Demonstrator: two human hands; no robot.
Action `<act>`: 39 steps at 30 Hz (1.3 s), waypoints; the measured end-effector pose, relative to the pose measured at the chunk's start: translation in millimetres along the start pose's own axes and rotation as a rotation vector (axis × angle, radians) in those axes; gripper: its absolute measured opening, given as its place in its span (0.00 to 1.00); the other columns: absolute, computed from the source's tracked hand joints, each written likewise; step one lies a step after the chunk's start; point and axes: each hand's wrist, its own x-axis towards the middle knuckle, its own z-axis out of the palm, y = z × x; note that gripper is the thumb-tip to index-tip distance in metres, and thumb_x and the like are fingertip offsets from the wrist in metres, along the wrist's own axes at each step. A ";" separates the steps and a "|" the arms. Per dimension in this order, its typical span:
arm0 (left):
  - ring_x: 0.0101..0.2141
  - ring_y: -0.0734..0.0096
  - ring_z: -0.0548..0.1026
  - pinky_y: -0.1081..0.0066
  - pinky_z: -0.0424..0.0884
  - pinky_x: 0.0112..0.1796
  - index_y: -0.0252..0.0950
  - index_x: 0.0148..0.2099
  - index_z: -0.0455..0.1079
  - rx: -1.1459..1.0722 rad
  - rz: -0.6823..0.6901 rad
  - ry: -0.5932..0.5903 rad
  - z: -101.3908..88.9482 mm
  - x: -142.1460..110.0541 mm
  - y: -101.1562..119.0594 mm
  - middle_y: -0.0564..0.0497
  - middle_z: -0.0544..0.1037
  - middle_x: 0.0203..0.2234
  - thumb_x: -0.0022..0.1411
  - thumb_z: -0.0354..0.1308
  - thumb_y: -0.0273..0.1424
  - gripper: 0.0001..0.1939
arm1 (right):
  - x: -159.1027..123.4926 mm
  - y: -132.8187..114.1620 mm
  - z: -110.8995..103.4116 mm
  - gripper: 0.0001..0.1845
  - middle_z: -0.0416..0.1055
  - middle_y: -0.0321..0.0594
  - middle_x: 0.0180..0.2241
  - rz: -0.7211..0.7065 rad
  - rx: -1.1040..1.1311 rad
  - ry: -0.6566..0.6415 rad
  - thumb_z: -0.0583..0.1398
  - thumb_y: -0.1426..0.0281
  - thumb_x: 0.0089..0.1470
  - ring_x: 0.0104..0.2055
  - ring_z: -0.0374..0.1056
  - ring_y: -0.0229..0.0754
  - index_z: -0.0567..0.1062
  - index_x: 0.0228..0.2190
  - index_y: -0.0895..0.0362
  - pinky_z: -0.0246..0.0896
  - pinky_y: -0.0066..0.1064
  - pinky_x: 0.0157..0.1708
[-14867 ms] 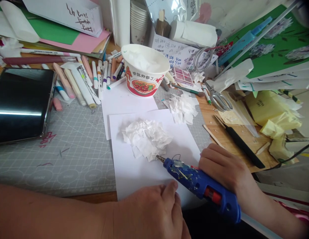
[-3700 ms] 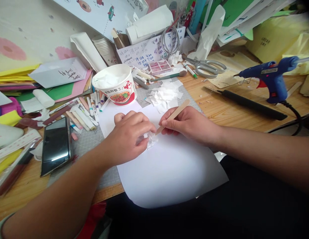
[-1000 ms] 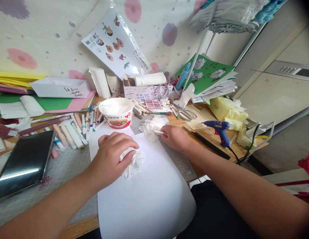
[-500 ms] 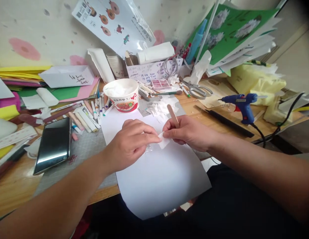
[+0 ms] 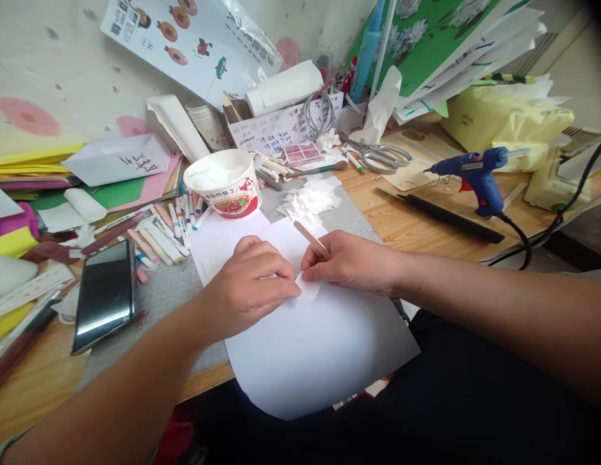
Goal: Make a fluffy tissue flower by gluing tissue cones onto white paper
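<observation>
Between my two hands is a small piece of white paper (image 5: 308,290), held above a large white sheet (image 5: 300,361). My left hand (image 5: 254,281) is closed, pinching the paper's left edge with thumb and forefinger. On the other side, my right hand (image 5: 346,261) is closed on the paper's upper right edge. A flat wooden stick (image 5: 310,237) also sits in the right hand, its rounded end pointing up and left. Just beyond the hands lies a heap of torn white paper scraps (image 5: 310,199). Part of the small paper is covered by my fingers.
A paper bowl (image 5: 227,184) with white stuff inside stands behind my left hand. Several markers (image 5: 159,236) and a phone (image 5: 105,294) lie at left. To the right are scissors (image 5: 378,155), a black-handled blade tool (image 5: 446,216) and a blue glue gun (image 5: 479,174) with its cord.
The view has shifted slightly. The wooden stick leans further left than before, and the small paper has turned a little between my fingers. Both hands keep their pinch.
</observation>
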 end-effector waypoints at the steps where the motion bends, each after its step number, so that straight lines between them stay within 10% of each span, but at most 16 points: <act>1: 0.34 0.69 0.72 0.61 0.63 0.40 0.38 0.39 0.71 -0.031 -0.011 -0.041 -3.3 -0.1 1.0 0.51 0.77 0.32 0.63 0.57 0.19 0.08 | -0.7 0.4 -0.9 0.04 0.63 0.28 0.18 -0.015 -0.006 0.001 0.62 0.71 0.48 0.19 0.53 0.29 0.76 0.26 0.59 0.47 0.25 0.20; 7: 0.33 0.71 0.72 0.69 0.67 0.38 0.39 0.37 0.72 -0.211 -0.128 -0.298 -23.6 -5.5 3.4 0.52 0.78 0.29 0.65 0.53 0.21 0.10 | -14.6 2.2 -10.4 0.22 0.64 0.34 0.20 -0.296 -0.033 0.194 0.55 0.57 0.60 0.23 0.58 0.34 0.77 0.24 0.56 0.52 0.28 0.23; 17: 0.33 0.71 0.73 0.70 0.67 0.37 0.40 0.37 0.73 -0.246 -0.163 -0.342 -24.3 -9.5 1.5 0.54 0.78 0.30 0.64 0.53 0.20 0.11 | -18.6 25.5 5.9 0.08 0.79 0.46 0.34 -0.828 -0.388 0.127 0.58 0.75 0.60 0.35 0.74 0.37 0.78 0.36 0.62 0.69 0.26 0.36; 34: 0.34 0.70 0.71 0.69 0.67 0.36 0.38 0.38 0.74 -0.001 -0.194 -0.171 -3.9 -9.5 -7.5 0.51 0.78 0.32 0.67 0.53 0.24 0.09 | -18.0 22.9 -0.3 0.07 0.75 0.38 0.27 -0.594 -0.360 0.309 0.58 0.70 0.59 0.27 0.70 0.37 0.77 0.32 0.55 0.63 0.28 0.26; 39: 0.32 0.71 0.68 0.68 0.64 0.36 0.37 0.36 0.73 -0.005 -0.227 -0.178 -3.6 -6.0 -6.7 0.52 0.77 0.30 0.66 0.54 0.24 0.08 | -27.2 17.2 1.9 0.07 0.75 0.38 0.28 -0.712 -0.408 0.304 0.57 0.73 0.59 0.27 0.70 0.35 0.76 0.32 0.55 0.62 0.26 0.26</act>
